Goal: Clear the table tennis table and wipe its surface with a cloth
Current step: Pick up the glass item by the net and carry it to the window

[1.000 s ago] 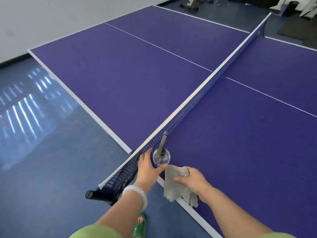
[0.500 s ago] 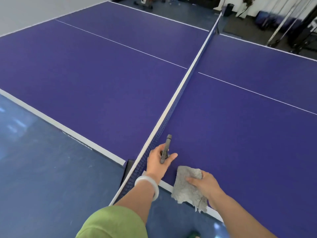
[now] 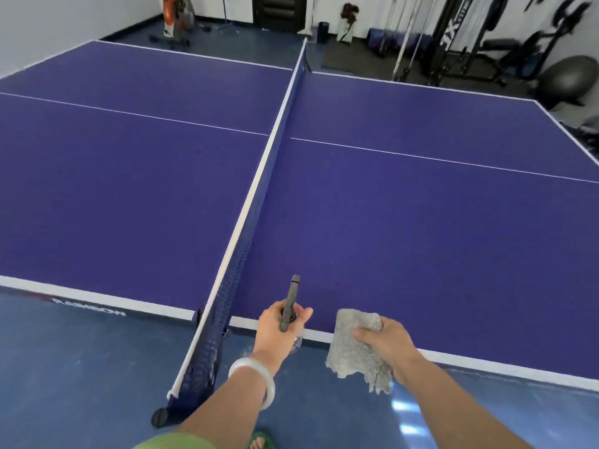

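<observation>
The purple table tennis table (image 3: pixel 405 222) fills the view, split by its net (image 3: pixel 259 176). My left hand (image 3: pixel 278 332) grips a clear spray bottle with a grey nozzle (image 3: pixel 290 301) at the table's near edge, just right of the net. The bottle's body is mostly hidden by my fingers. To its right, my right hand (image 3: pixel 385 345) holds a grey cloth (image 3: pixel 353 348) that hangs over the white edge line.
The net's post and clamp (image 3: pixel 162 416) stick out over the blue floor at lower left. Gym equipment (image 3: pixel 453 37) and a grey exercise ball (image 3: pixel 567 82) stand beyond the far right side. My foot in a green sandal (image 3: pixel 259 443) is below.
The view has swung right and up, so the whole table and back of the room show. Both hands keep their hold; the cloth sits a little further right along the edge.
</observation>
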Available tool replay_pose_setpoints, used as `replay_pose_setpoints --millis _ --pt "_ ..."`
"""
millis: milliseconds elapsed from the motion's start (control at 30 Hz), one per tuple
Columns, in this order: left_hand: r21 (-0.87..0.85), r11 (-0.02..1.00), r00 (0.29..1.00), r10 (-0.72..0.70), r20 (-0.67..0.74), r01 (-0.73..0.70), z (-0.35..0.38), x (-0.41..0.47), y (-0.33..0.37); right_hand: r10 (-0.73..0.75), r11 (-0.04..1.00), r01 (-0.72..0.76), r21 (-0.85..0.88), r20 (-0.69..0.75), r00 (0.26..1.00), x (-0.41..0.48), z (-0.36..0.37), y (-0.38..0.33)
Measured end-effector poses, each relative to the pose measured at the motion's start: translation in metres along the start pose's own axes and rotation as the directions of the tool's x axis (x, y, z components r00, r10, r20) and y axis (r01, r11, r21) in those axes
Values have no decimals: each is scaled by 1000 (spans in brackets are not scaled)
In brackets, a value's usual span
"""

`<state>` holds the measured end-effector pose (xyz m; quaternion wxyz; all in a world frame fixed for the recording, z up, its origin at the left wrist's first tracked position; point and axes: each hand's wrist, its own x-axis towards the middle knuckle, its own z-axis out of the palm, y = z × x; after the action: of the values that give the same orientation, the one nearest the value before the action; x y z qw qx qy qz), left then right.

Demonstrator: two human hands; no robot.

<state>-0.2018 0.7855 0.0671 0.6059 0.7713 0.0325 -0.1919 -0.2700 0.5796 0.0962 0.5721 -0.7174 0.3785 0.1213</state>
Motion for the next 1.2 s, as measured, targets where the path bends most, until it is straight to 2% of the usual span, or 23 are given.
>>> replay_pose_setpoints --millis 300,533,633,867,1000,1100,1200 --pt "38 994 961 90 261 -103 133 -114 21 16 997 3 82 -227 974 -106 -134 126" --pt "105 958 829 171 533 -265 273 -238 13 133 972 -27 234 -449 884 -217 -248 263" --pt "149 946 723 113 681 -288 334 -294 2 247 935 -55 351 -533 809 -269 -285 322" --pt "196 845 425 42 904 -498 472 -400 -16 511 812 -70 580 -647 566 -367 -345 440" --pt "157 817 243 -22 970 -555 553 -449 -19 648 702 -23 711 -625 435 -411 -374 493" --pt "109 786 76 -79 994 -609 615 -479 -20 736 602 69 795 -586 338 -442 -399 520" --pt "55 754 -65 -129 990 -655 665 -512 -18 786 560 143 816 -578 219 -469 -420 540"
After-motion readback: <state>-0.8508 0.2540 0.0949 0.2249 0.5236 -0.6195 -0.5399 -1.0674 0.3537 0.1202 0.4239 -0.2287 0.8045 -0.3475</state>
